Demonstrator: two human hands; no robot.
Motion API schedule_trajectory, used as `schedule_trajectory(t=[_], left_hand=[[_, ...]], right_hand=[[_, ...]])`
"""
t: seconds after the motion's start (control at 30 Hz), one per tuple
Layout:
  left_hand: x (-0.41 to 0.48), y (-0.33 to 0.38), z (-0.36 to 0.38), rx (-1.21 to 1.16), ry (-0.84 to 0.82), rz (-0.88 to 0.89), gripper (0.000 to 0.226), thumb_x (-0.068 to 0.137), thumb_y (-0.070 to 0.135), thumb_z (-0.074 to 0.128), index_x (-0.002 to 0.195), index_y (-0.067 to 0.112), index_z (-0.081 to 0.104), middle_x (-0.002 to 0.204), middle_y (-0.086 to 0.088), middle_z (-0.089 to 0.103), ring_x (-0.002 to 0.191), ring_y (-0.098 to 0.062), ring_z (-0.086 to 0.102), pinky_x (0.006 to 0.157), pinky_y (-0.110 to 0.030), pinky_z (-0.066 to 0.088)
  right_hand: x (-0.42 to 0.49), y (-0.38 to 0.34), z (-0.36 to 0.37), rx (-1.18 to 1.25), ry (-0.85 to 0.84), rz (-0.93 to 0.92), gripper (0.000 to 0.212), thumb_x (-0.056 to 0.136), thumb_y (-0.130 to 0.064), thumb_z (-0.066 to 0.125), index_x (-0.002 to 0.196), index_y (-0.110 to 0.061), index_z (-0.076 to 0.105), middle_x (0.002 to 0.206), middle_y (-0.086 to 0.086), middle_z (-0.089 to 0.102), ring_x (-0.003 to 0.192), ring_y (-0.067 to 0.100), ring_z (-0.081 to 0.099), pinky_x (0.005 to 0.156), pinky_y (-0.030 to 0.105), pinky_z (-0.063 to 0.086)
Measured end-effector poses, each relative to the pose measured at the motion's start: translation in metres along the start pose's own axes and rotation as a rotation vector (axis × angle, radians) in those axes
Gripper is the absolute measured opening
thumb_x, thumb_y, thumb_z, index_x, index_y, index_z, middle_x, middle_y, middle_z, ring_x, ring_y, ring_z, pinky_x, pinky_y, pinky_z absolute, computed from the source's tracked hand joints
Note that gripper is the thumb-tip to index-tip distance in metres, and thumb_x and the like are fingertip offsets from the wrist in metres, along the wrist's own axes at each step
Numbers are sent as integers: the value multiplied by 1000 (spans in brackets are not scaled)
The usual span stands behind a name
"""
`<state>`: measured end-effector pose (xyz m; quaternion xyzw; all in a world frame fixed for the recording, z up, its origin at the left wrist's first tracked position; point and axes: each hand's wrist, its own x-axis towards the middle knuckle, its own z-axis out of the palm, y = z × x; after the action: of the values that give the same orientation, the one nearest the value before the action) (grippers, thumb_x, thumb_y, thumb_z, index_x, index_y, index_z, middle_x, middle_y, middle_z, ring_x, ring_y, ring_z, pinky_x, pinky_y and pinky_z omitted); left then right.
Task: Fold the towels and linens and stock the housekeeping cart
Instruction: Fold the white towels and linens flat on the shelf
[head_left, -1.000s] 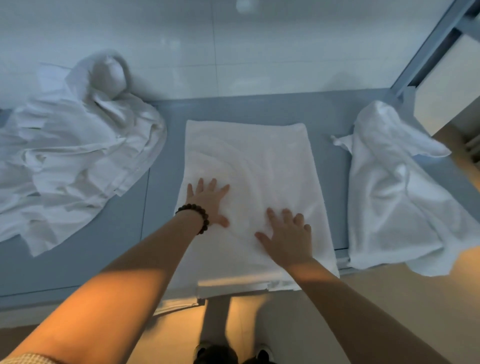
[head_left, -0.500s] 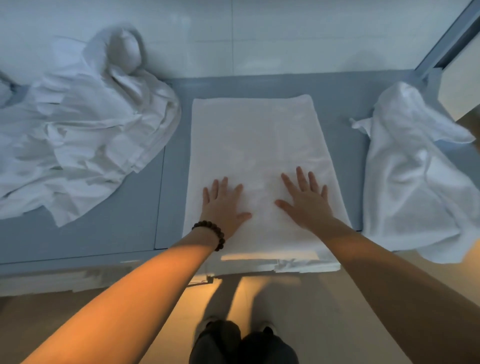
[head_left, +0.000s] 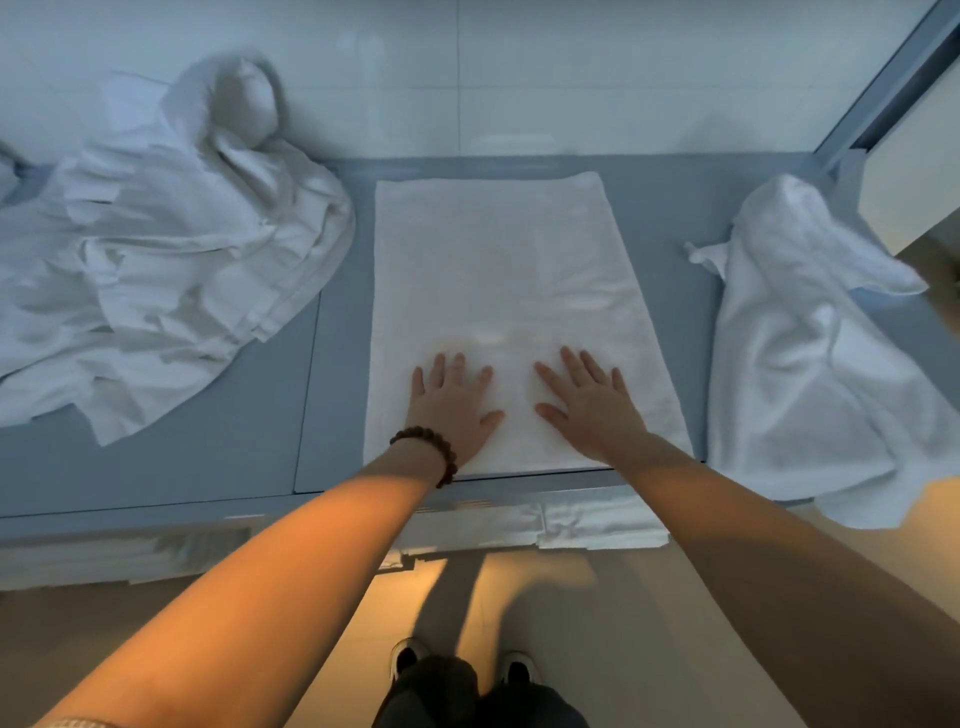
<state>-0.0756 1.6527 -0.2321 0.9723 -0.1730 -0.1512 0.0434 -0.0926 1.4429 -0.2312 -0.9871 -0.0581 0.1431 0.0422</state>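
**While the left hand (head_left: 454, 410) and right hand (head_left: 592, 405) press the folded towel (head_left: 498, 270)**

Their fingers are straight and spread on its near end, gripping nothing. It lies in the middle of the grey table (head_left: 208, 467), with crumpled linen (head_left: 156, 260) at its left and a crumpled towel (head_left: 810, 374) at its right.

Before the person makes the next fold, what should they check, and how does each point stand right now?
1. Towel lies flat on the table: ok.
2. Left hand and right hand press flat on its near end: ok.
3. Linen pile and crumpled towel lie apart from it: ok.
4. Far edge straight: ok.
5. Layers aligned at near edge: cannot tell.
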Motion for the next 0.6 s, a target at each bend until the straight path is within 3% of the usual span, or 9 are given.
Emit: schedule_trajectory(t=[0.07,0.17,0.33,0.43,0.53,0.6], left_hand=[[-16,1,8,-21,78,29,69,93,64,25,153,31,15,162,-8,7,148,-31,3,118,-52,2],[-45,3,29,39,48,59,81,84,76,28,152,33,13,161,-6,7,148,-30,2,117,-56,2],[-57,8,38,79,52,19,89,79,78,37,152,33,12,161,-4,8,147,-29,3,116,-57,0],[-71,10,42,144,49,52,88,83,68,49,153,33,8,159,-8,11,147,-31,4,116,-58,1],[-89,12,41,178,51,40,72,93,21,54,152,31,15,154,-12,20,146,-33,10,117,-55,5],[-101,13,41,146,86,55,65,89,4,53,148,20,30,152,-14,28,144,-35,18,118,-54,10]], right_hand=[[-17,2,1,23,106,-44,62,95,-59,31,151,-33,22,161,5,11,147,26,11,117,51,14],[-52,4,16,49,163,-72,69,88,-67,41,146,-31,35,155,7,28,142,28,24,116,47,18],[-76,8,34,-57,106,-125,85,80,-73,48,150,-34,22,154,9,23,146,27,12,119,47,6],[-88,10,37,-43,166,-164,72,84,-44,66,147,-29,34,146,14,38,142,33,25,118,51,16],[-102,13,39,-43,300,-224,58,78,-1,72,132,-12,57,134,16,56,129,36,48,109,51,35],[-110,18,41,-29,422,-260,55,62,10,80,114,-3,67,120,16,66,112,36,62,94,49,49]])
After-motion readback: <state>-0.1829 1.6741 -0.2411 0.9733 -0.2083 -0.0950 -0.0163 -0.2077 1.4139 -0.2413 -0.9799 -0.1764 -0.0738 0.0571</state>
